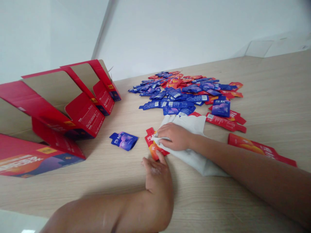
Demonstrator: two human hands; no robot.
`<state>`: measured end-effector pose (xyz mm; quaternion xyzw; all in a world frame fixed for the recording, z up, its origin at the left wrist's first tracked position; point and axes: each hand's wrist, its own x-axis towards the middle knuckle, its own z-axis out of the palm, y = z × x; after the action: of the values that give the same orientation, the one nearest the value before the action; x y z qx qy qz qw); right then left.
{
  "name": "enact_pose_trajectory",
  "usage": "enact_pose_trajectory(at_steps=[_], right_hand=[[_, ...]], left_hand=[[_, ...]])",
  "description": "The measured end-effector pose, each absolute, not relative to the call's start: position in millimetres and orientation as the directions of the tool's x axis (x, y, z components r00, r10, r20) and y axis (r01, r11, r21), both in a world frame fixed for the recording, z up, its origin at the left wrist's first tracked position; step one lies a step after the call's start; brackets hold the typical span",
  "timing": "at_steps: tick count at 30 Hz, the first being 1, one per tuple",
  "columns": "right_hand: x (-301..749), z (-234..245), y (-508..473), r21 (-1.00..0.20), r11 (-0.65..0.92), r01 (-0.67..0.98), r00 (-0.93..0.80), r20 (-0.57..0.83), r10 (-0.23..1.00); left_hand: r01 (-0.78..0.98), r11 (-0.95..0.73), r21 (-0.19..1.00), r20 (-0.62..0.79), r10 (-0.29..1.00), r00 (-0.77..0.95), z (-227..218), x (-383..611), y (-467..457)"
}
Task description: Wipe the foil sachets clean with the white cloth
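Observation:
My right hand (173, 136) presses a white cloth (194, 152) down onto a red and orange sachet (152, 145) lying on the wooden table (267, 97). Its fingers are curled over the bunched edge of the cloth. My left hand (156, 171) rests on the table just in front, a fingertip holding the sachet's near end. A single blue sachet (124, 140) lies flat a little to the left of both hands.
A heap of several blue and red sachets (187, 92) is spread behind the hands. More red sachets (259, 149) lie to the right. Several open red cardboard boxes (60, 110) stand on the left. A white wall rises behind the table.

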<state>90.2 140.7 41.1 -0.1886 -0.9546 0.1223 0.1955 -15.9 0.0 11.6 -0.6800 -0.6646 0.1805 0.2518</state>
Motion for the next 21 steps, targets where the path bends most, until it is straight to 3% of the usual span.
enact_pose_trajectory(at_steps=[6,15,21], right_hand=[[88.6,41.0,137.1,-0.296,0.924,0.242,-0.870,0.355,0.341],[90.9,41.4,141.5,-0.309,0.889,0.337,-0.837,0.333,0.434],[89.5,41.0,138.1,-0.293,0.920,0.260,-0.866,0.350,0.356]], left_hand=[[0.775,0.006,-0.632,0.079,0.995,0.057,12.4,-15.5,0.8],[0.740,0.000,-0.673,0.084,0.993,0.077,10.7,-16.2,-0.8],[0.758,0.008,-0.652,0.081,0.995,0.059,12.5,-14.5,1.1]])
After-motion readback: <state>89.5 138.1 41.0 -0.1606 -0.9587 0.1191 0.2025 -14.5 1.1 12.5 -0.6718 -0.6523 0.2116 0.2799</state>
